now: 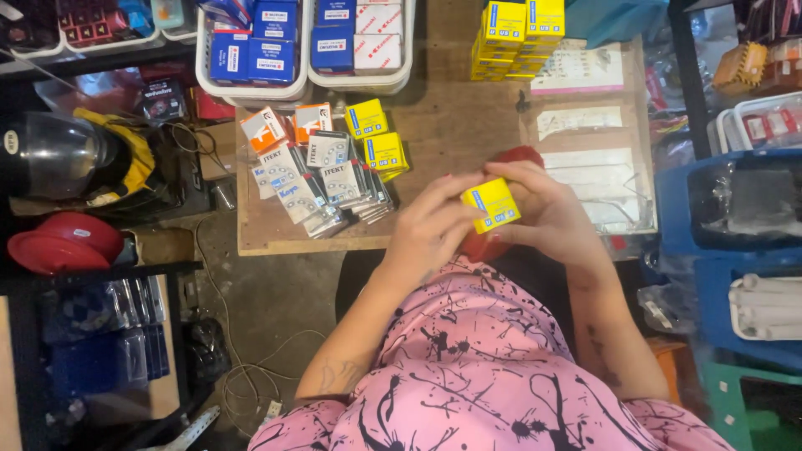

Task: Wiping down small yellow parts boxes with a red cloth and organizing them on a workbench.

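Clamping one yellow box point(491, 205), left hand point(426, 230) and right hand point(547, 209), both grips together

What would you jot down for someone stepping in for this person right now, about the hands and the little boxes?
Left hand: fingers on the near side of the small yellow cardboard box with blue label.
Right hand: grips the same box from the far side, above the lap.
On the wooden board: two more yellow boxes, a fan of grey and white flat packets, two orange-and-white boxes.
Far edge: stack of yellow boxes, white baskets of blue and white boxes.
Done: one box in hand.
Left: the boxes lying on the board.
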